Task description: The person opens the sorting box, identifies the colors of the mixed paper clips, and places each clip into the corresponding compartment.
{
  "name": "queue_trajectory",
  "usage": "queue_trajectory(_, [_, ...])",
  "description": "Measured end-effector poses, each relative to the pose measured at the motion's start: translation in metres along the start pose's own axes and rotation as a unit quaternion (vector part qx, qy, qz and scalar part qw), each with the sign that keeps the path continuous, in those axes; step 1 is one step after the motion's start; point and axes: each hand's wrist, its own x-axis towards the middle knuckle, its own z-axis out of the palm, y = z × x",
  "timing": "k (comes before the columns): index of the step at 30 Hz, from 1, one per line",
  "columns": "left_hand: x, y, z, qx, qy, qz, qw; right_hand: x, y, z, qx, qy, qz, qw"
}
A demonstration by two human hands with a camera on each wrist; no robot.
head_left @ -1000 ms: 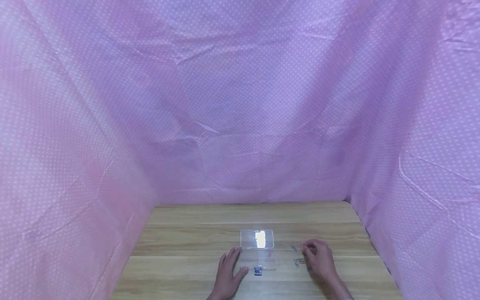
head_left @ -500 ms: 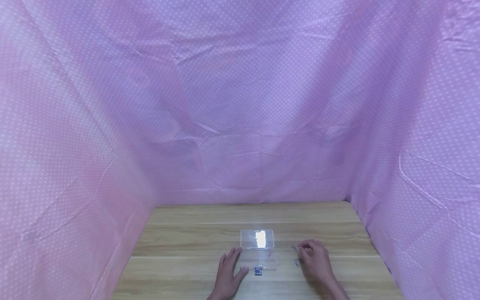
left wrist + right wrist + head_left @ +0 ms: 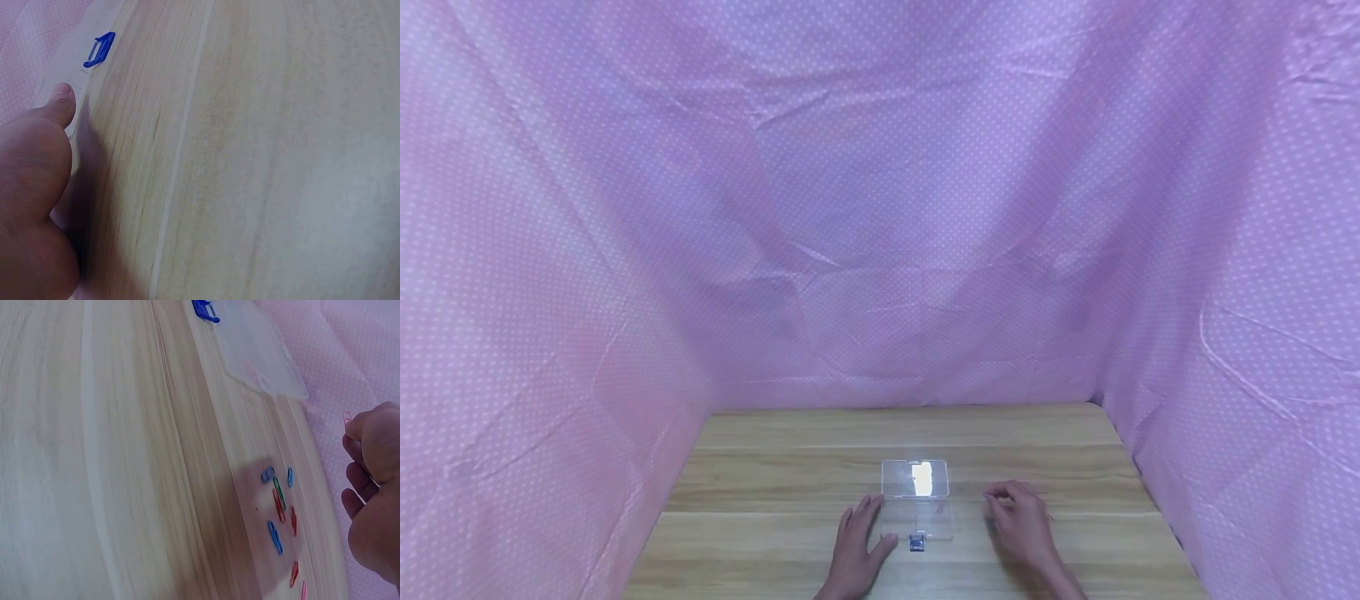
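The left hand (image 3: 856,550) lies with fingers extended against the left side of the clear box (image 3: 898,521), while the right hand (image 3: 1022,525), right of that box, pinches a pink paper clip (image 3: 347,417) between thumb and finger. Also right of the box, loose red, blue, green and pink clips (image 3: 278,505) lie on the wooden table (image 3: 775,483); at the box's front edge is a blue latch (image 3: 917,543), and its raised lid (image 3: 895,479) is at its back.

Head view high, facing forward and down, wrist views close, tilted, all sharing the clear box (image 3: 916,498)
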Motion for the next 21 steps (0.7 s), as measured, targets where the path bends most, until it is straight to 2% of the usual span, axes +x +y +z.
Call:
queue_trajectory(5, [0.0,-0.001,0.001,0.002,0.005,0.005,1.0,-0.003,0.001,0.01,0.017,0.019,-0.056,0.998])
queue_trajectory(8, [-0.001,-0.001,0.001,-0.001,0.008,0.006,1.0,-0.004,0.008,0.019,0.052,0.032,-0.1,0.993])
queue_trajectory(11, [0.0,-0.002,0.002,-0.002,0.012,0.005,0.9999,-0.004,0.007,0.024,0.059,0.031,-0.112,0.992])
queue_trajectory(14, [0.001,-0.003,0.003,0.001,0.017,0.01,0.9998,-0.004,0.001,0.027,0.058,0.015,-0.087,0.994])
queue_trajectory(16, [0.001,-0.004,0.003,-0.003,0.014,0.005,0.9999,-0.005,-0.009,0.026,0.038,-0.003,-0.05,0.998])
queue_trajectory(21, [0.002,-0.007,0.004,-0.014,0.007,-0.005,0.9999,-0.005,-0.019,0.03,0.031,-0.042,0.0,0.999])
